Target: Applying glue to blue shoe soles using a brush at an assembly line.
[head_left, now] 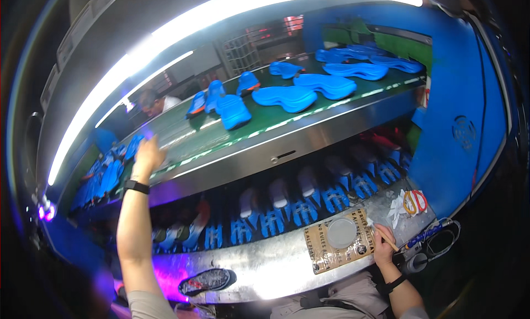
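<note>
My left hand (pixel 148 156), wearing a black wristband, is stretched over the near edge of a green conveyor belt (pixel 185 134). Its thumb stands apart from the fingers, and a blue shoe sole (pixel 133 148) lies just beside it; contact is unclear. Low on the right, my right hand (pixel 383 246) grips a brush (pixel 389 240) by its wooden handle, pale tip pointing up and left. Beside the tip, a round grey container (pixel 342 233) sits on a taped brown cardboard sheet (pixel 321 252). A dark shoe-shaped piece (pixel 207 282) rests on the metal bench.
Several blue soles (pixel 284 98) lie along the belt. Under it runs a row of shoes (pixel 273 222) on blue supports. Scissors (pixel 415 202), a coiled cable (pixel 444 239) and a blue-handled tool (pixel 422 237) are at the right. Another person (pixel 157 103) is beyond the belt.
</note>
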`<move>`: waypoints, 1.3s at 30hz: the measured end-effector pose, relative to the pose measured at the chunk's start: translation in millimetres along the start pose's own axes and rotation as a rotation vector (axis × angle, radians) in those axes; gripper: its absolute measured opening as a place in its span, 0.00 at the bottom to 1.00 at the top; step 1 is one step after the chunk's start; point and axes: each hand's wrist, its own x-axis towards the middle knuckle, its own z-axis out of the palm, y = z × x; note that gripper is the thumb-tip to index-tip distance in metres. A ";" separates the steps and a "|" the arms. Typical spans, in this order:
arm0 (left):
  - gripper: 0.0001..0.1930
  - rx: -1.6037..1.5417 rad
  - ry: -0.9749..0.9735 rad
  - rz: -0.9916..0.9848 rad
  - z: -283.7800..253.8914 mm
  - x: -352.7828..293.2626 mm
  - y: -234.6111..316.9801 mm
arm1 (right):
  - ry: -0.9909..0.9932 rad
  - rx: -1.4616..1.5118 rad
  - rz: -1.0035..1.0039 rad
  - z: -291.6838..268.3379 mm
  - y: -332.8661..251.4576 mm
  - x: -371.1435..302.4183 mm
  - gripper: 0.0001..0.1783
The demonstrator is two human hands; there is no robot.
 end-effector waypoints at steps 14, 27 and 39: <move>0.10 -0.078 0.325 0.298 30.2 -11.9 -75.8 | -0.037 -0.003 -0.033 1.6 -4.9 2.5 0.11; 0.21 -1.097 -0.104 -0.322 -34.6 -135.4 -31.0 | -0.049 0.290 0.196 7.8 7.3 -0.2 0.13; 0.26 -2.096 -0.253 -0.456 20.1 -323.7 109.1 | -0.562 0.033 0.044 7.3 -94.7 43.5 0.08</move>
